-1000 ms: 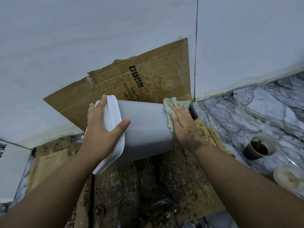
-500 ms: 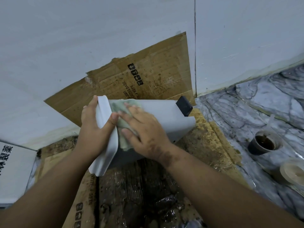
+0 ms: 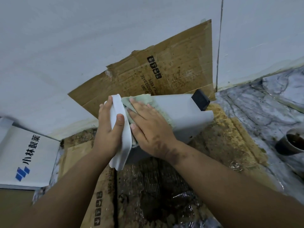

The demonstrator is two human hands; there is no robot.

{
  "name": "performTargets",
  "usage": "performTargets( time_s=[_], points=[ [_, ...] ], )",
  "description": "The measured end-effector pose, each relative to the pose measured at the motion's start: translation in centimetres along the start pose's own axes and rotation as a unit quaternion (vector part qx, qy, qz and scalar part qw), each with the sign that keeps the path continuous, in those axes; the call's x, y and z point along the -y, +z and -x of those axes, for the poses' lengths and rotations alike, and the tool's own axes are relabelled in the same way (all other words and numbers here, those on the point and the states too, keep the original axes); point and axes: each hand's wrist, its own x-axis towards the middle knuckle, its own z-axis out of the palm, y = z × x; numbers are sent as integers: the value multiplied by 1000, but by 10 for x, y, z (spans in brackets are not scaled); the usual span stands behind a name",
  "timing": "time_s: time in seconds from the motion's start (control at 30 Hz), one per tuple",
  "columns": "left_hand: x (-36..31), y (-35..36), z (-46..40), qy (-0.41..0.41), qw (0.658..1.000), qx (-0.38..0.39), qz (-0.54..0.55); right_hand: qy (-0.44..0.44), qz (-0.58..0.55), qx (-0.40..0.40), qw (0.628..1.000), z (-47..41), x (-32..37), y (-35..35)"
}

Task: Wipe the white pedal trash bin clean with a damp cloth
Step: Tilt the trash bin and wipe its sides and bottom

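Observation:
The white pedal trash bin (image 3: 182, 112) lies on its side on stained cardboard, its lid toward me and its black pedal (image 3: 200, 99) pointing up at the right end. My left hand (image 3: 109, 130) grips the white lid (image 3: 120, 132), thumb over its edge. My right hand (image 3: 148, 127) presses flat on a pale green cloth (image 3: 144, 99) spread over the bin's upper wall, right beside the lid. Most of the cloth is hidden under my palm.
A soiled cardboard sheet (image 3: 172, 71) leans on the white wall behind the bin; more dirty, wet cardboard (image 3: 156, 186) covers the floor below. A white box with blue print (image 3: 28, 158) sits left. A dark cup (image 3: 291, 143) stands on the marble floor at right.
My right hand slid the cloth from the bin's pedal end across its wall to the lid end. The bin turned slightly, showing the pedal. My left hand kept hold of the lid.

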Motion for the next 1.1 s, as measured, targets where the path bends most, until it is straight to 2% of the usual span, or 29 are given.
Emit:
performTargets(
  time_s=[0.1,0.27,0.37,0.4,0.53,0.6,0.77,0.83,0.97,1.03,1.1],
  points=[
    [6,-6,2,-6,1000,13,-14,-1,20,25,999,6,-34,-7],
    [3,-8,7,-10,998,41,-44,190,49,3,981,7,-88,-22],
    [-1,-4,9,-6,998,38,-48,266,57,1,962,-8,-73,-18],
    [-1,-3,10,-3,998,31,-46,258,44,5,965,-12,-58,-14],
    [5,-4,9,-8,999,16,-32,127,-66,-18,990,-16,6,0],
    [8,-4,10,2,999,12,-32,107,-97,-42,989,-9,13,3],
    [9,-1,9,16,1000,7,-23,19,10,-43,999,23,-28,1],
    [10,-4,6,5,1000,16,-25,55,41,-51,996,36,-65,-1],
    [10,-3,3,7,999,30,-40,200,45,-96,974,53,-118,-12],
    [4,2,2,12,999,22,-43,236,37,-128,962,42,-104,-8],
    [1,5,0,9,999,5,-44,195,31,-136,971,24,-64,0]
  ],
)
